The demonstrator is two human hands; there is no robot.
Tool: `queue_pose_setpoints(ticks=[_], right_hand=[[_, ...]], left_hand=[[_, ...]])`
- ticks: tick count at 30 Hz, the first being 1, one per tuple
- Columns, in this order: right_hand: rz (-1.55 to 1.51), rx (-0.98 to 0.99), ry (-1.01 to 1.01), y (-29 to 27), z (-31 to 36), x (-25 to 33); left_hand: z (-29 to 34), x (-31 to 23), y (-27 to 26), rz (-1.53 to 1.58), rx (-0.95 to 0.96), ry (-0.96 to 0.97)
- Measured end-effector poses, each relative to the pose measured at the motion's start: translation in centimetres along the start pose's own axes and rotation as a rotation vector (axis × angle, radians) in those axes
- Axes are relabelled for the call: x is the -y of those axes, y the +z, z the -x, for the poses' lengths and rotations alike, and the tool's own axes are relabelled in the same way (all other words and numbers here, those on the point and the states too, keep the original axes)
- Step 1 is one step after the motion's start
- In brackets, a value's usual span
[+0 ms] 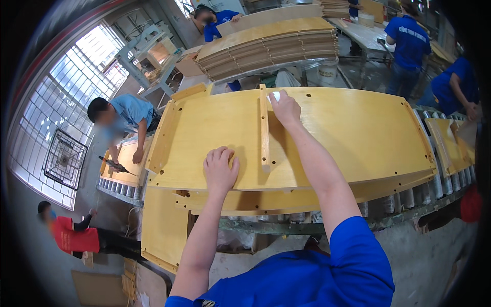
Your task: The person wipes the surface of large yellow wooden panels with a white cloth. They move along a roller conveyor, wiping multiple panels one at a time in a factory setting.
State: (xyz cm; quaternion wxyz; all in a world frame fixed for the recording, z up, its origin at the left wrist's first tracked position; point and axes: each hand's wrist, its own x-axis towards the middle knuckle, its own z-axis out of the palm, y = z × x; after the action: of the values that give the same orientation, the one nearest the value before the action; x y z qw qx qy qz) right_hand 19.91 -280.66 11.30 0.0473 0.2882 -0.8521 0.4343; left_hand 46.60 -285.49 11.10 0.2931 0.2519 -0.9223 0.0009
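Note:
A long yellow wooden panel (353,138) lies in front of me, with dark drilled holes along its edges. A narrow wooden batten (264,128) stands across its middle. My left hand (221,166) rests on the panel left of the batten, fingers laid out and holding nothing. At the far end of the batten, my right hand (286,110) is closed round a small white object (276,96), close against the batten's right side. The fingers cover most of that object, so its kind does not show.
Under the panel, another yellow board (240,202) sits on a roller conveyor (404,199). A stack of boards (271,51) rises beyond. At left, a person in light blue (128,117) holds a power drill (113,165). People in blue shirts (409,43) stand at far right.

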Motion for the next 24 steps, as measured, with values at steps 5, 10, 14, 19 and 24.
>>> queue_pose_setpoints(ticks=[5,10,14,19,24], right_hand=[[0.011,0.017,-0.018,-0.9,2.3,0.5],[0.045,0.005,-0.054,-2.2,4.9,0.5],[0.042,0.024,-0.081,-3.2,7.7,0.8],[0.071,0.037,-0.108,-4.6,10.8,0.8],[0.072,0.053,-0.156,-5.8,13.9,0.9]], left_hand=[[0.2,0.3,0.0,-0.011,-0.005,-0.007],[0.2,0.2,0.1,-0.011,-0.002,0.006],[0.4,0.5,0.1,-0.010,-0.005,0.000],[0.5,0.3,0.1,-0.015,-0.017,0.010],[0.6,0.4,0.0,-0.014,-0.005,-0.003]])
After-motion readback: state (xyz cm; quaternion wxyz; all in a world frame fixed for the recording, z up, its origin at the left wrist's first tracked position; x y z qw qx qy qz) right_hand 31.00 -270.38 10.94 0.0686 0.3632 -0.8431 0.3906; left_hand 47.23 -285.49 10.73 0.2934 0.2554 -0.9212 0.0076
